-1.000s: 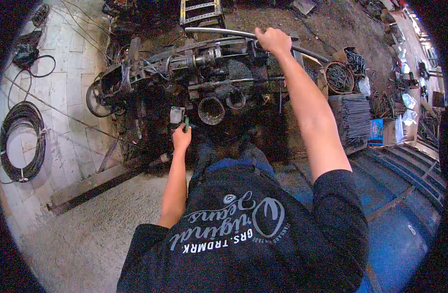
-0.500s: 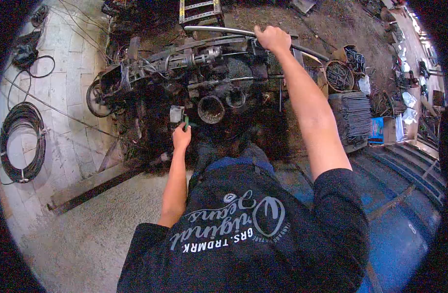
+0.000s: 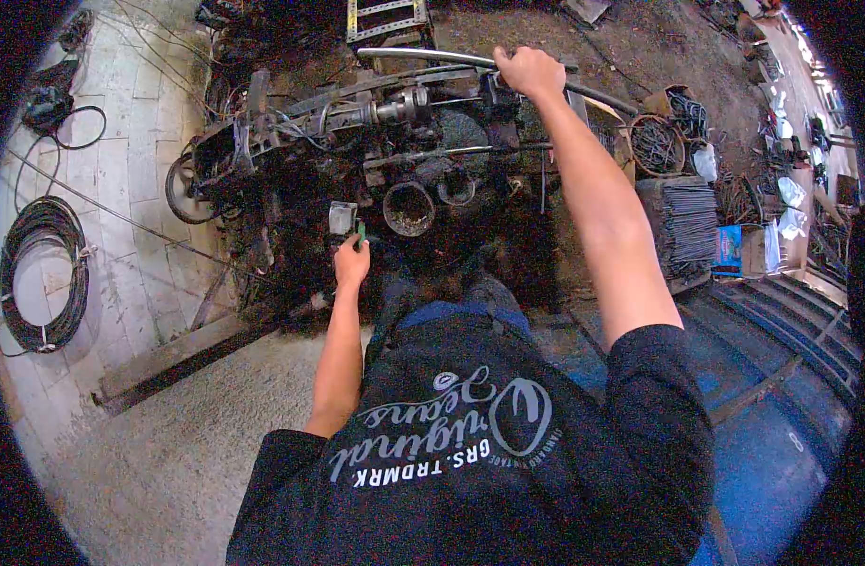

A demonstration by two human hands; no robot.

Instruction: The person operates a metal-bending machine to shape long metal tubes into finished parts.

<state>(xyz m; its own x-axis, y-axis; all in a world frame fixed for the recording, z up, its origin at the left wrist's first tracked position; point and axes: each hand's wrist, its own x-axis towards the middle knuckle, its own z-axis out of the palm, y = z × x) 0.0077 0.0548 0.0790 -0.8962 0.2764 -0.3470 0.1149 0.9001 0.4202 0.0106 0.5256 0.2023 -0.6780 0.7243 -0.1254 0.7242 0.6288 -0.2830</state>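
My right hand (image 3: 531, 71) is closed around a long, slightly curved metal rod (image 3: 423, 57) that crosses above the far side of a dark, greasy machine (image 3: 310, 165). Lower down on the left, my left hand (image 3: 352, 258) has its fingers wrapped on a green handle (image 3: 362, 236). Just beyond that handle is a small pale metal box (image 3: 341, 218). To its right sits a round can (image 3: 409, 209) with small bits inside. A shiny cylindrical part (image 3: 404, 106) is mounted along the machine's far side.
A coil of black cable (image 3: 44, 274) lies on the floor at left. At right are a round basket of metal pieces (image 3: 657, 146), a stack of thin dark rods (image 3: 687, 224) and a blue box (image 3: 728, 251). Blue ribbed metal (image 3: 772, 377) spans the lower right. A perforated metal frame (image 3: 387, 19) stands behind.
My right hand and the rod have shifted very slightly to the right. My left hand stays on the green handle.
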